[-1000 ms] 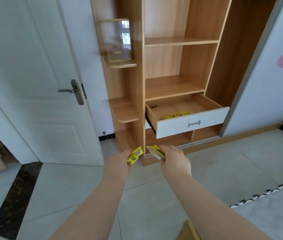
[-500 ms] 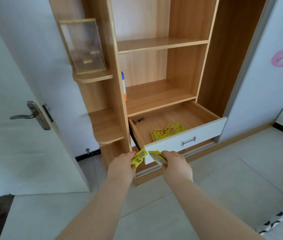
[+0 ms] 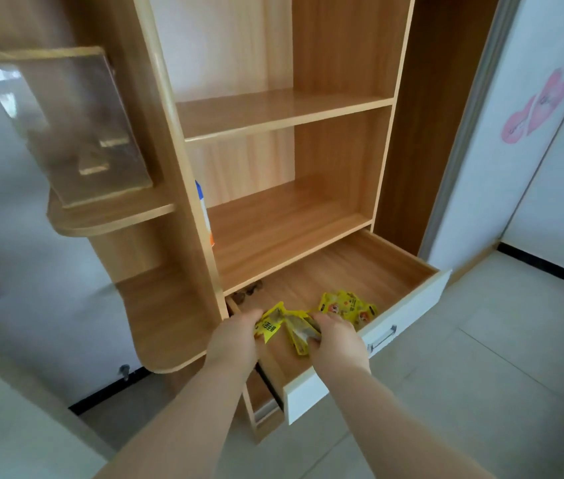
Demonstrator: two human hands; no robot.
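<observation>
Head view shows two yellow sachets over the near-left end of the open drawer (image 3: 360,267); the left hand (image 3: 235,340) pinches the left sachet (image 3: 268,327), the right hand (image 3: 335,344) grips the right sachet (image 3: 299,333); both seem light, thin, crinkly and slippery, best held by a sealed edge; spare sachets (image 3: 349,309) lie inside the drawer against its white front

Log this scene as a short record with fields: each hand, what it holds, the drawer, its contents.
left hand: pinches a yellow packet above the drawer
right hand: grips a second yellow packet
drawer: pulled open, white front with metal handle
in drawer: loose yellow packets near the front
side shelf: clear box
</observation>
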